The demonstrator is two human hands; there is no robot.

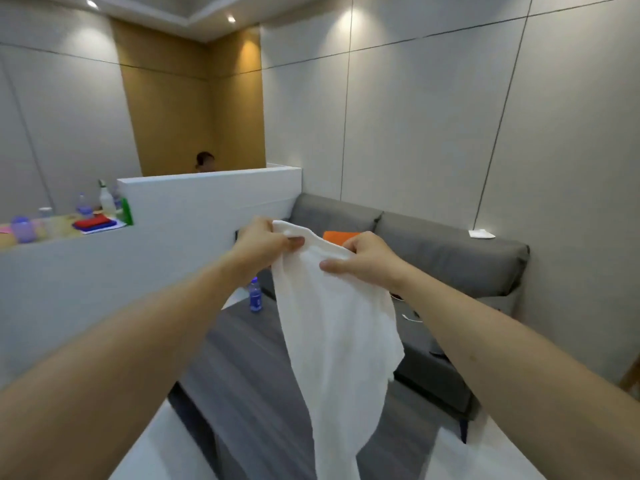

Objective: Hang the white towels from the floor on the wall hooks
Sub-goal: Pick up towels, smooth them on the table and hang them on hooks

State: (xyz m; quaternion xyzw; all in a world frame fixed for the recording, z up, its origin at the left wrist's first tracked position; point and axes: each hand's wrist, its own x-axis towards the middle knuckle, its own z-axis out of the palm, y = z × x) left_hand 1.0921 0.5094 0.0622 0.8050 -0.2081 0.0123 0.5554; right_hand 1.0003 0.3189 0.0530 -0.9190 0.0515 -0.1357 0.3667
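far left i see a counter point(52, 233) with a few bottles and a folded red and blue cloth point(94, 223) on it, tucked behind a white partition point(207, 199). my left hand point(263, 242) is raised in front of me, fingers and thumb curled tight on the top edge of the white towel point(332, 327). below that hand a water bottle point(255, 295) with a blue label stands upright on the dark floor point(242, 358). the towel is up in the air between both hands at its upper hem and hangs down long and loose, its lower end running out of the bottom of the view. my right hand point(367, 259) grips the same top edge just beside the left, thumb pressed over the cloth. behind it an orange item point(341, 237) lies on the grey sofa point(450, 251), which sits against the grey panelled wall point(450, 116). a small white piece point(481, 233) rests on the sofa back at the right.
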